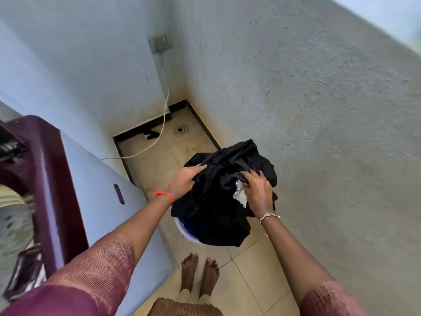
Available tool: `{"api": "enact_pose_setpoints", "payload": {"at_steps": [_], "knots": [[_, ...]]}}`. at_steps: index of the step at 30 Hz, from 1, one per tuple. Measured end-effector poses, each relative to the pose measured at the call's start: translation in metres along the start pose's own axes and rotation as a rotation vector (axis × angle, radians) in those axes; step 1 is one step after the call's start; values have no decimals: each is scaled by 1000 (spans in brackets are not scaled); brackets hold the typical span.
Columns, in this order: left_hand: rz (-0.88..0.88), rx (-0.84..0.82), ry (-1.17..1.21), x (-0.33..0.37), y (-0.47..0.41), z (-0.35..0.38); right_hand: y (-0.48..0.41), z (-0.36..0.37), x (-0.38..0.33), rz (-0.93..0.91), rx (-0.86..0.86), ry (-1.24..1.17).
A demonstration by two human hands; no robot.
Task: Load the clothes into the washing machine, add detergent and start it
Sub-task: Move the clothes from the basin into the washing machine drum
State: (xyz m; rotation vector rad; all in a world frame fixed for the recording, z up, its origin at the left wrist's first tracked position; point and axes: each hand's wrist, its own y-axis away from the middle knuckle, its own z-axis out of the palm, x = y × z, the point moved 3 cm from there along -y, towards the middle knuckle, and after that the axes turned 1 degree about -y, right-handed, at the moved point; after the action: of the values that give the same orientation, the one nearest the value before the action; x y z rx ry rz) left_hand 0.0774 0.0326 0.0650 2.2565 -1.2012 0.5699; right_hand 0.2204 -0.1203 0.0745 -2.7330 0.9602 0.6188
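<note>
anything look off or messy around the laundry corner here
A white cable hangs from the wall socket and trails loose across the floor by the drain. A small dark object lies in that corner, and the wall base looks stained. Both hands, left and right, grip the dark clothes normally.

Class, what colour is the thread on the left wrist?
Red thread, clearest in the head view.

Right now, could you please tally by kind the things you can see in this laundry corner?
Hands: 2, left hand and right hand, both gripping the black clothes
Bundles of black clothes: 1
Laundry baskets: 1
Washing machines: 1
Floor drains: 1
Wall sockets: 1
White cables: 1
Total: 8
</note>
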Motion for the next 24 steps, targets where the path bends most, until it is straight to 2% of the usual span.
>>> {"api": "enact_pose_setpoints", "payload": {"at_steps": [7,12,16,24], "knots": [[8,193,71,25,52,-61,-5,-67,-77,-122,269,-178],[-70,324,148,41,87,-90,-5,-120,-147,-220,360,-309],[-115,550,252,39,116,-116,9,-154,-206,-347,382,-422],[-170,1004,253,38,195,-193,39,-204,-304,-529,380,-661]]}}
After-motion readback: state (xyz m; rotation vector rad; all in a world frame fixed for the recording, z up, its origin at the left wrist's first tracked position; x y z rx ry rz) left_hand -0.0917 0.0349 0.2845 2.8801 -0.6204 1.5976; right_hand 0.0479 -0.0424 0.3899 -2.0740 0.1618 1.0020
